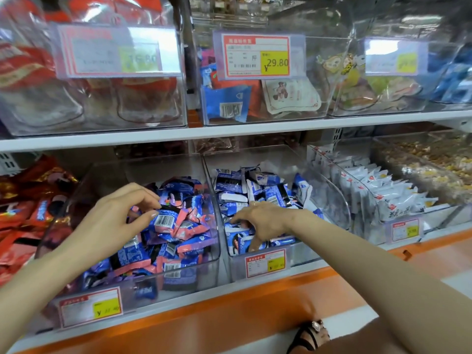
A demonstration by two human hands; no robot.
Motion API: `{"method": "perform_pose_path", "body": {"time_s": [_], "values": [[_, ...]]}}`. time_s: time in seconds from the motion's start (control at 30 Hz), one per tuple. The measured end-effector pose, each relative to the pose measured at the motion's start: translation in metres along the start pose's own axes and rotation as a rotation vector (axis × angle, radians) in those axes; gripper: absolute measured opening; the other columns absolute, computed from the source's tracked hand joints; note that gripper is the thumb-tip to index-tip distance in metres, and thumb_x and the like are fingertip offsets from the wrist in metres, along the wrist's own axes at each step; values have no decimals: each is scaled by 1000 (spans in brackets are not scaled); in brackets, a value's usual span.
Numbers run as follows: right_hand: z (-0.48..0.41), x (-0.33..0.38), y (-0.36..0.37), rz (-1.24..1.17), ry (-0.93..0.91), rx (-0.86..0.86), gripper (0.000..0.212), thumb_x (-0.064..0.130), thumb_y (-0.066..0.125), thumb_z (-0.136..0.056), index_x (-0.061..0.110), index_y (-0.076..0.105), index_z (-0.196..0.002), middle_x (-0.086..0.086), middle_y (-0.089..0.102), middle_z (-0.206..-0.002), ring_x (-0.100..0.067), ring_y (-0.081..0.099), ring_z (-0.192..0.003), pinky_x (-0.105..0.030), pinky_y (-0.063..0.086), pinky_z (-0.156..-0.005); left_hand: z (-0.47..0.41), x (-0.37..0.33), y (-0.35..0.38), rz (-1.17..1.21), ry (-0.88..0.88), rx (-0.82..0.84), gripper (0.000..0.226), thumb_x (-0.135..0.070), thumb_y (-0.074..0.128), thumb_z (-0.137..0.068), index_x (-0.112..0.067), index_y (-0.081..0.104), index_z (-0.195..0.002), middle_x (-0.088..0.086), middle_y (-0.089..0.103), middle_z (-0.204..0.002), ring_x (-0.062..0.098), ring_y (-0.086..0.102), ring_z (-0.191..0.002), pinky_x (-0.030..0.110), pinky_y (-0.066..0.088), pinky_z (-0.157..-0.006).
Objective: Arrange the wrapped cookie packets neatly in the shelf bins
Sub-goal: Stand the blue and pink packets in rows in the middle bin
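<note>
Two clear bins stand side by side on the lower shelf. The left bin [212, 267] holds a loose heap of blue, pink and purple cookie packets [178, 231]. My left hand [115, 215] hovers over this heap with curled fingers, thumb and fingertips touching a blue-pink packet [166, 219] with a barcode. The right bin [306, 159] holds blue and white cookie packets [260, 190]. My right hand [260, 221] reaches into it, fingers pointing down among the front packets [240, 241]. Whether it holds one is hidden.
Red snack bags [28, 208] fill the bin at far left. White packets [390, 195] stand in rows to the right, then a bin of loose yellow snacks [434, 159]. Upper shelf bins [260, 98] carry price tags. An orange ledge [255, 310] runs below.
</note>
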State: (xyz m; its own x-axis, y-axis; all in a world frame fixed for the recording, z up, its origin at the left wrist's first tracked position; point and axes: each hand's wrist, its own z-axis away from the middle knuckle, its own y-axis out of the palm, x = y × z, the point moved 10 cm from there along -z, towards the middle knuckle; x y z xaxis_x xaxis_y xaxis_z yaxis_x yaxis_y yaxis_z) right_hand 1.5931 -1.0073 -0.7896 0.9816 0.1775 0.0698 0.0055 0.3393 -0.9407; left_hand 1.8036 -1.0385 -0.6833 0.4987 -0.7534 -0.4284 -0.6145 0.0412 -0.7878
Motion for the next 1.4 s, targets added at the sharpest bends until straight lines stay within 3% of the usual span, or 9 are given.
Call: {"method": "perform_pose_path", "body": {"time_s": [0.23, 0.43, 0.53, 0.67, 0.77, 0.93, 1.1, 1.23, 1.4], "values": [[10, -4, 5, -96, -4, 80, 40, 27, 73, -80, 25, 41, -105, 7, 42, -90, -10, 36, -83, -20, 24, -64, 0, -6, 8, -12, 17, 33, 17, -8, 67, -81, -25, 66, -83, -20, 57, -101, -3, 56, -91, 21, 47, -75], [1, -3, 16, 56, 8, 157, 63, 37, 69, -82, 19, 42, -137, 1, 49, -127, -21, 38, -122, -38, 23, -107, -1, -13, 10, 0, 45, 47, 21, -6, 67, -79, -27, 65, -83, -22, 55, -104, -1, 56, -95, 10, 43, -77], [0, -3, 13, 39, 3, 116, 70, 39, 69, -82, 21, 36, -140, -2, 49, -132, -22, 40, -121, -36, 24, -103, -1, -14, 11, 0, 48, 50, 23, -4, 67, -79, -27, 65, -83, -25, 52, -109, -1, 56, -96, 9, 42, -77], [1, -5, -6, 52, 15, -101, 44, 39, 72, -78, 19, 43, -105, 4, 47, -85, -19, 41, -91, -31, 28, -80, -1, -15, 14, -4, 54, 66, 24, -4, 67, -78, -28, 65, -83, -25, 51, -110, -4, 55, -95, 13, 43, -77], [-2, -9, -12, 69, 30, -198, 43, 39, 72, -76, 21, 38, -94, 6, 39, -76, -18, 40, -85, -32, 31, -79, -1, -15, 16, 9, 51, 72, 27, -3, 68, -78, -29, 64, -84, -25, 52, -107, -5, 55, -94, 16, 43, -76], [-4, -16, -19, 66, 61, -248, 45, 47, 71, -75, 22, 45, -102, 6, 46, -86, -15, 39, -86, -30, 31, -76, -2, -18, 16, 17, 56, 62, 20, -12, 66, -81, -31, 63, -85, -29, 51, -107, -3, 56, -96, 21, 49, -75], [-7, -18, -12, 57, 71, -225, 63, 52, 71, -74, 18, 46, -122, -2, 57, -113, -21, 48, -104, -33, 33, -90, -1, -21, 17, 12, 52, 68, 13, -19, 64, -82, -32, 63, -84, -29, 50, -109, -4, 56, -96, 31, 51, -78], [-2, -18, -14, -170, 53, -208, 63, 47, 73, -75, 23, 49, -127, 1, 56, -120, -18, 50, -109, -33, 41, -95, -2, -14, 15, -29, 22, 80, 14, -23, 62, -83, -36, 60, -86, -28, 50, -109, -4, 55, -96, 32, 50, -79], [18, -30, -49, -513, 65, -493, 29, 29, 71, -83, 19, 62, -109, -1, 64, -95, -16, 61, -90, -33, 50, -84, -2, 9, -3, -96, -70, 15, 5, -31, 61, -84, -34, 58, -87, -19, 56, -96, 0, 59, -84, 38, 52, -73]]}}
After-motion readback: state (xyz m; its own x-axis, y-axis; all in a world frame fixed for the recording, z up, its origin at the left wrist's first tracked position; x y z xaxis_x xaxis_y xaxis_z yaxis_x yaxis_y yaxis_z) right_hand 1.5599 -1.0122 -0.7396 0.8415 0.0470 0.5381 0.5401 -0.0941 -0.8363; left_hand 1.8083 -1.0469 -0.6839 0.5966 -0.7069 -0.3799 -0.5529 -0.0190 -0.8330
